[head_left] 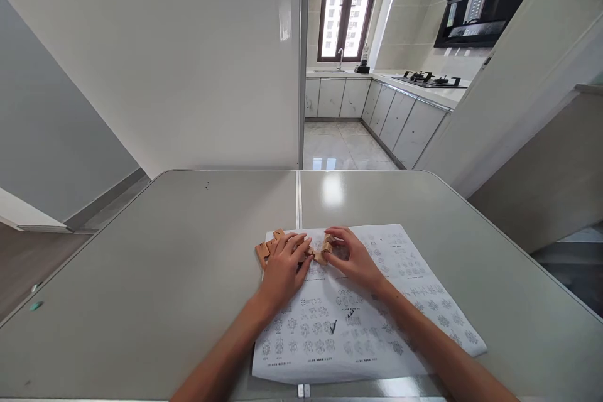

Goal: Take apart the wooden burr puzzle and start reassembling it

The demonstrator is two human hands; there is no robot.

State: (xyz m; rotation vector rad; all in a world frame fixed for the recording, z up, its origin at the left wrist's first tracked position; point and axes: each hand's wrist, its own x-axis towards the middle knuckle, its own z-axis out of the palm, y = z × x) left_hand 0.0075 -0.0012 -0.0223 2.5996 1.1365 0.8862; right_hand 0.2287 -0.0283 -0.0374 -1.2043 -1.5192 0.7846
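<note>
Small notched wooden puzzle pieces (pixel 262 252), some marked with dark numbers, lie at the far left corner of a printed sheet (pixel 330 352). My left hand (pixel 285 264) lies over several of them, its fingers bent forward. Between its thumb and index finger a wooden puzzle piece (pixel 309 251) partly shows; the palm hides the rest. Just to the right, my right hand (pixel 353 257) pinches another wooden puzzle piece (pixel 327 242) between thumb and fingers, upright above the paper. A flat bit of wood (pixel 319 258) shows between the two hands.
The sheet, covered in small diagrams, rests on a grey folding table (pixel 188 276) with a centre seam. A small green object (pixel 36 306) is at the left edge. Beyond are a white wall panel (pixel 211 63) and a kitchen with a gas hob (pixel 431 80).
</note>
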